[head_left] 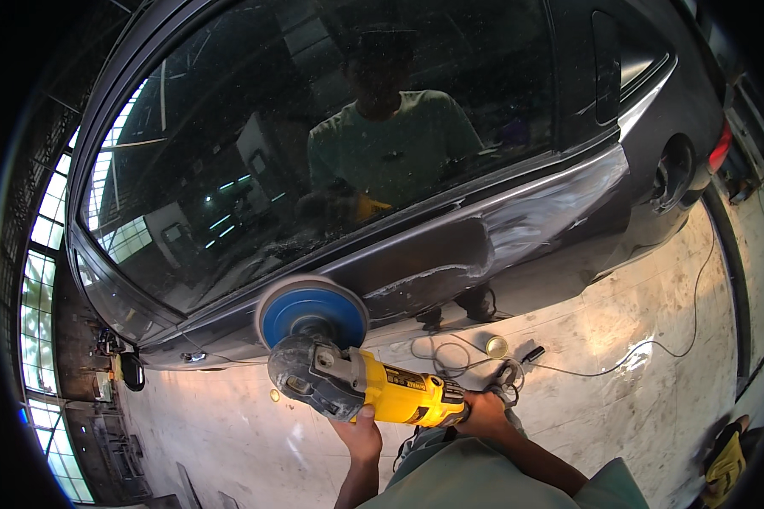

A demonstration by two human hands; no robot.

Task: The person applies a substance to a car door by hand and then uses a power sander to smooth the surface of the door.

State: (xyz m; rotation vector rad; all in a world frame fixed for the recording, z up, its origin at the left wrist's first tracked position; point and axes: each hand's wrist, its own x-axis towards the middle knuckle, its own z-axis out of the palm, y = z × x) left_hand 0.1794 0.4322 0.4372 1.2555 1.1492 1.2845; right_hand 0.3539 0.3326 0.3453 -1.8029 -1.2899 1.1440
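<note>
A yellow and black electric polisher (403, 392) with a round blue backing pad (314, 312) is held across my front. My left hand (361, 434) grips it from below, behind the grey gear head, the thumb resting on the yellow body. Around its rear handle, my right hand (485, 416) is closed. The pad's pale rim overlaps the dark grey car door (416, 254) just below the window; whether it touches the panel I cannot tell. Further right, the rear panel has a dull, whitish sanded patch (552, 208).
A dark cable (607, 371) curls over the pale floor (255, 424) beside a round tin (497, 346) and a black plug-like piece (533, 355). The side window (255, 110) mirrors a person. A side mirror (133, 371) juts out at left. Something yellow and dark (726, 467) is at lower right.
</note>
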